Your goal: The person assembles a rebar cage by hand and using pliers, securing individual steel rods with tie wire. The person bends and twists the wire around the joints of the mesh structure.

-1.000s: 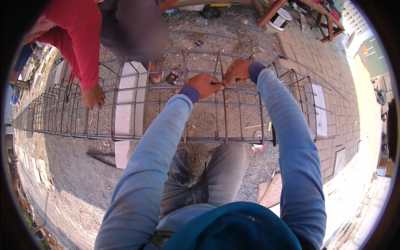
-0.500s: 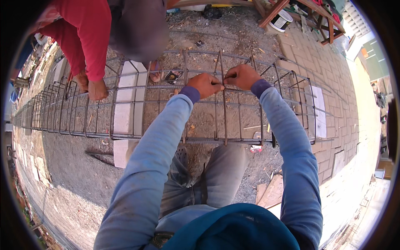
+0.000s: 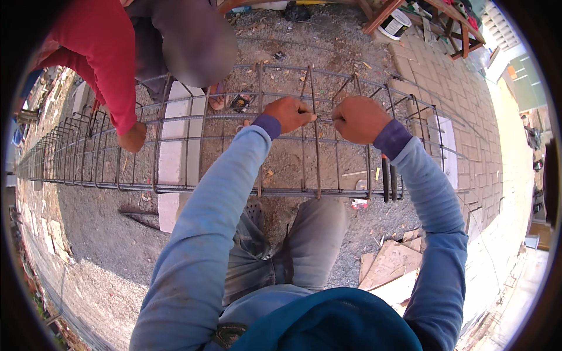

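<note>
A long cage of steel rebar (image 3: 317, 161) runs across in front of me, with lengthwise rods tied into square hoops. My left hand (image 3: 288, 115) pinches thumb and fingertips together at a crossing of an upright hoop bar and a lengthwise rod. What lies in that pinch is too small to make out. My right hand (image 3: 363, 120) is closed just right of the same crossing, back of the hand up; its fingertips are mostly hidden. Below the right wrist, a tool with two dark handles (image 3: 390, 178) and a bit of orange hangs at the cage.
A co-worker in a red sleeve (image 3: 105, 58) has a hand (image 3: 133, 137) on the cage at left. Pale blocks (image 3: 172, 140) (image 3: 446, 152) lie under the cage. Broken boards (image 3: 392, 263) lie by my right knee. A white bucket (image 3: 395, 24) stands beside a wooden trestle (image 3: 383, 14).
My right hand has drawn right, away from the crossing, and turned knuckles up; the two-handled tool now shows. My left hand stays almost in place. The co-worker's hand has shifted slightly down.
</note>
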### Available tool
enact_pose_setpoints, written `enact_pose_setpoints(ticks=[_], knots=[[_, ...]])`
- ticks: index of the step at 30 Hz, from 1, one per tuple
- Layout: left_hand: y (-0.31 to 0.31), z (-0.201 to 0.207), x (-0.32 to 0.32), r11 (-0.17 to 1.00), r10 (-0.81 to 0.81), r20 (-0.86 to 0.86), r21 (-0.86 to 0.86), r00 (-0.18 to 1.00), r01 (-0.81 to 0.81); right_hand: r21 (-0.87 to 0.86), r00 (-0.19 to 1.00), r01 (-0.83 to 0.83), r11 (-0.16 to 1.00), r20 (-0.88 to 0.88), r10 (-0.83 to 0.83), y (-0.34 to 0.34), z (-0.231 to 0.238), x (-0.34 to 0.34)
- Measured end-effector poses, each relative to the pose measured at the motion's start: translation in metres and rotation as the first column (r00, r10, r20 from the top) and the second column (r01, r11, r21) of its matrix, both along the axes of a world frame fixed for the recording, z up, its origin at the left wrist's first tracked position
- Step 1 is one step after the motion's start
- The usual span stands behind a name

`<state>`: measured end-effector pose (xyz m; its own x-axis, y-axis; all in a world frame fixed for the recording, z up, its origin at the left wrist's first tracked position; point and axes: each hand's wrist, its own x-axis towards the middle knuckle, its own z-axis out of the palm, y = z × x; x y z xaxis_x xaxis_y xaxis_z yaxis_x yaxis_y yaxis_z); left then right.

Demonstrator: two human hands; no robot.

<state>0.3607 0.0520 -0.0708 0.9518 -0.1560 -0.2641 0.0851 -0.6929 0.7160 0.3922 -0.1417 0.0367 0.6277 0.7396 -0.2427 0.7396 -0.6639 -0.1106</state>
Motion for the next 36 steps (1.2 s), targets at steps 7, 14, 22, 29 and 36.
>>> enact_pose_setpoints(ticks=[7,14,22,29,36], knots=[[0.008,-0.001,-0.007,1.0,0.021,-0.022,-0.004,1.0,-0.021,0.101,0.924,0.183,0.978,-0.357,-0.136,-0.074,0.077,-0.048],[-0.045,0.012,-0.061,0.944,0.327,0.519,-0.134,0.79,-0.303,-0.118,0.068,0.913,0.39,-0.899,-0.433,-0.126,0.06,-0.154],[-0.107,0.089,-0.055,-0.026,0.283,-0.936,-0.228,0.212,-0.973,-0.629,-0.63,0.766,-0.136,-0.776,0.042,-0.054,0.122,-0.245],[-0.096,0.022,-0.016,-0.283,0.378,-0.92,-0.004,-0.108,-0.959,-0.551,-0.539,0.809,0.205,-0.834,-0.118,-0.094,0.125,-0.247],[-0.102,0.005,-0.044,-0.45,0.384,-0.917,-0.079,-0.113,-0.89,-0.182,-0.107,0.935,0.305,-0.963,-0.247,-0.232,0.04,-0.13]])
